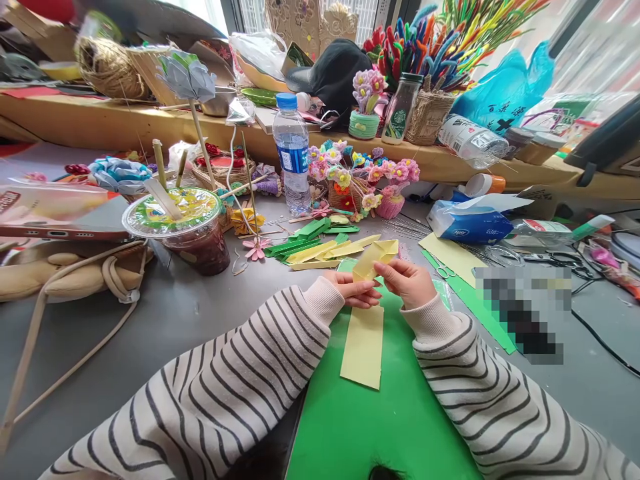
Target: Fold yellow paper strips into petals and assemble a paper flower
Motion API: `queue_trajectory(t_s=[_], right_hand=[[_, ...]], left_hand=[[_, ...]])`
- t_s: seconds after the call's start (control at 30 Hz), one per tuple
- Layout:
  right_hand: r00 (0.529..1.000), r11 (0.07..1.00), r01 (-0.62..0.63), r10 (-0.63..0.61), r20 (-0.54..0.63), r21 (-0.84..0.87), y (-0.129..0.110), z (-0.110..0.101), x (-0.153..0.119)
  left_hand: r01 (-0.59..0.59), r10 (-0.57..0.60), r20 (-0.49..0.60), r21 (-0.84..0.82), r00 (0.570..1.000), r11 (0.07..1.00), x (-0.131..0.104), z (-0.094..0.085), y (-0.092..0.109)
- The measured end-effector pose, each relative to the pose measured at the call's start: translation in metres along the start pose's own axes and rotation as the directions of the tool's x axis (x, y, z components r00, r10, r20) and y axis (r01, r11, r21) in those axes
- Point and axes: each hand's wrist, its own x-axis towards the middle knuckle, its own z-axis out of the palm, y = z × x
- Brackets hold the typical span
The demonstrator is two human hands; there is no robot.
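Note:
A folded piece of yellow paper [367,261] is held up between my two hands, above the far end of a green board [345,427]. My left hand [354,288] pinches its lower left side, fingers bent beneath it. At its right edge, my right hand [406,280] grips it between thumb and fingertips. A flat yellow paper strip [363,347] lies on the board just below my hands. Beyond them are several folded yellow strips [325,252] and green strips [307,233] in a loose pile on the grey table [240,333].
A lidded drink cup [200,247] and a wooden-stick frame [65,273] stand left. A water bottle [295,167] and small flower pots [393,200] are behind. Scissors [443,267], green paper [480,317] and a blue tissue pack [470,220] lie right.

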Motion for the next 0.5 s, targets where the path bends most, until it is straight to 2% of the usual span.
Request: queue_trajectory(t_s=[0.1, 0.3, 0.5], right_hand=[[1.0, 1.0, -0.019, 0.019, -0.005, 0.012, 0.0005, -0.0002, 0.0012], [0.999, 0.999, -0.031, 0.031, 0.014, -0.026, -0.0009, -0.0003, 0.0008], [0.999, 0.998, -0.044, 0.043, -0.023, -0.038, -0.0008, 0.0017, -0.0007]], left_hand=[[-0.029, 0.029, -0.021, -0.015, 0.999, 0.999, 0.0002, 0.001, 0.0], [-0.095, 0.099, -0.167, 0.028, 0.981, 0.995, 0.0013, 0.0028, -0.0002], [-0.107, 0.116, -0.204, 0.055, 0.972, 0.993, 0.0005, 0.0031, -0.0001]])
